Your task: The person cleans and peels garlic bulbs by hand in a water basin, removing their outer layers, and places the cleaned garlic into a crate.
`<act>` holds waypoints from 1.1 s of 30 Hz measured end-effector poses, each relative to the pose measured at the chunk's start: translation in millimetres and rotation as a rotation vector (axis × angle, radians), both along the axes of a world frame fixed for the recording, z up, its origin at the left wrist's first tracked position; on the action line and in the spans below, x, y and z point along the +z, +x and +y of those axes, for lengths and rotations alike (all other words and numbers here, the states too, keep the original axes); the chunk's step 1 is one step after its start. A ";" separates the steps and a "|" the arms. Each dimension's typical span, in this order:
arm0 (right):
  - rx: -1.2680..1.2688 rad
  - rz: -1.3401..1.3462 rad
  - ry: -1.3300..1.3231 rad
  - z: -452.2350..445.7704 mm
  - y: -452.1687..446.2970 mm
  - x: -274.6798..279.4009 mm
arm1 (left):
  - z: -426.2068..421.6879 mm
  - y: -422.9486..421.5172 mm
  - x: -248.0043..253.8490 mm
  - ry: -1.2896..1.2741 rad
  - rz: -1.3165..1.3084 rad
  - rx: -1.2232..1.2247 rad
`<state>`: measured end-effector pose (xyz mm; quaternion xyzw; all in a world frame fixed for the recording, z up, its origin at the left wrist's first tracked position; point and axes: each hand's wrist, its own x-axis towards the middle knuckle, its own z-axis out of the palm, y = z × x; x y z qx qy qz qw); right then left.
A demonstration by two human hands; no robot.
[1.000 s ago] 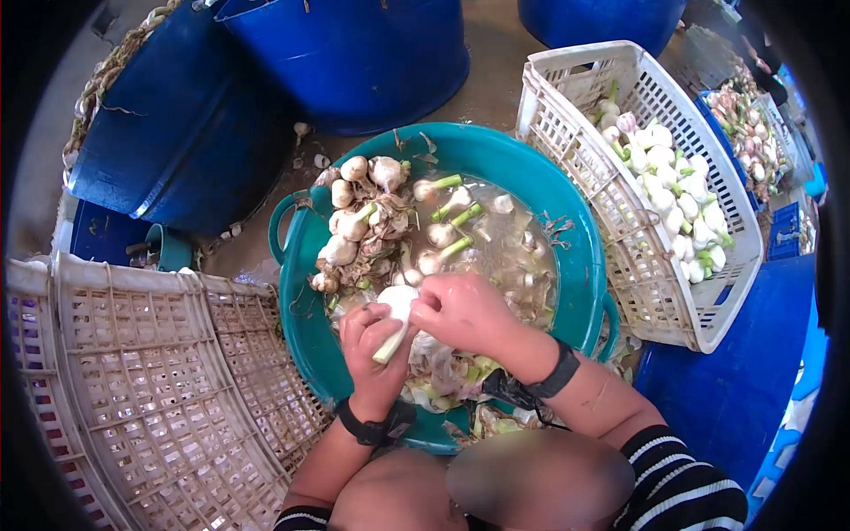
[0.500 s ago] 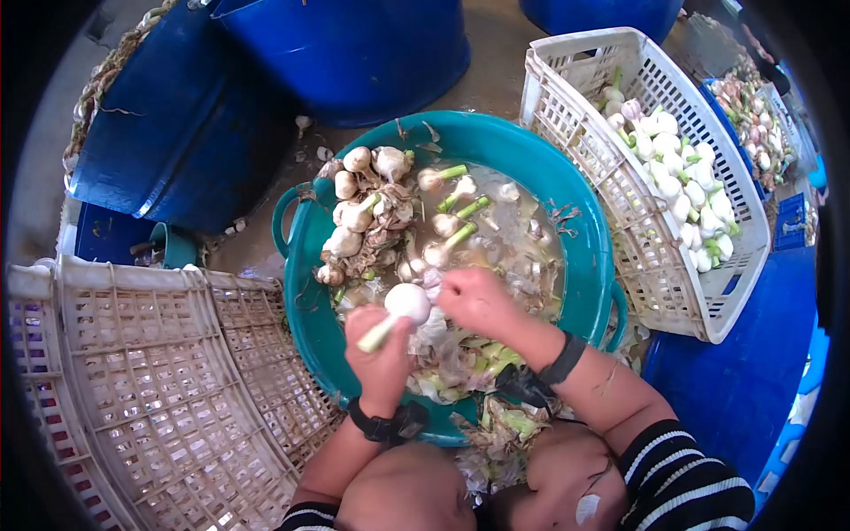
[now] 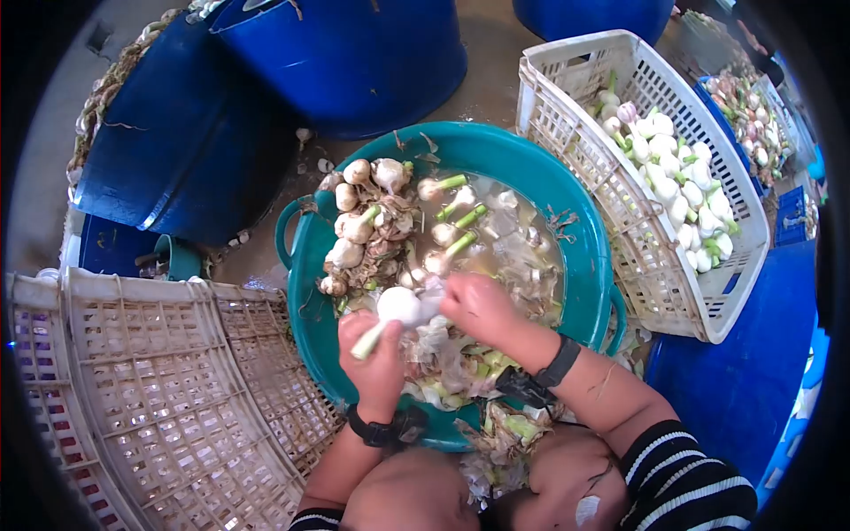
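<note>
My left hand [image 3: 375, 365] is closed around the pale green stem of a smooth white garlic bulb [image 3: 398, 304], its stem end slanting down to the left. Close beside the bulb, my right hand [image 3: 481, 305] is curled shut, with thin translucent garlic skin [image 3: 431, 299] stretching from its fingers toward the bulb. Both hands are over a teal tub [image 3: 584, 208]. Inside, brownish unpeeled garlic bulbs [image 3: 356, 228] are heaped at the left, and several with green stems [image 3: 462, 241] lie in cloudy water. Loose peelings [image 3: 443, 358] cover the near part.
A white plastic crate [image 3: 591, 173] at the right holds many peeled white garlic bulbs [image 3: 677, 181]. Another lattice crate [image 3: 168, 380] stands at the left. Large blue barrels [image 3: 354, 66] stand behind the tub. More garlic [image 3: 748, 115] lies at the far right.
My left hand and the bulb have shifted slightly left, and the view has tilted a little. The gap between bulb and right hand is wider, with pale skin drawn out across it.
</note>
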<state>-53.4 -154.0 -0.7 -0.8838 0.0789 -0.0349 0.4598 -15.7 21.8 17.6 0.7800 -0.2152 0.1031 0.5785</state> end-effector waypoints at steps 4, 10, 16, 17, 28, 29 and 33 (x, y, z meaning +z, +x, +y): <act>0.081 0.256 -0.406 -15.2 -20.0 -29.8 | 1.9 12.9 9.1 -0.648 0.865 0.086; 0.102 -0.052 -0.050 24.6 -3.1 41.6 | -12.6 3.6 3.1 -0.686 0.959 0.004; -0.138 0.276 1.424 17.2 11.8 -5.9 | -4.8 5.4 -1.3 -0.748 1.083 -0.093; -0.139 0.273 1.426 8.0 10.7 -6.4 | 0.7 10.7 -4.2 -0.881 1.166 -0.102; 0.808 -0.151 2.135 -64.6 12.1 49.6 | -4.9 5.3 7.7 -0.499 0.889 -0.177; 0.692 -0.220 2.105 -75.1 11.3 67.7 | 0.1 6.9 2.2 -0.484 0.847 -0.112; 0.232 -0.383 0.340 -65.1 76.6 -15.5 | -1.6 5.3 -12.8 -0.274 0.920 -0.053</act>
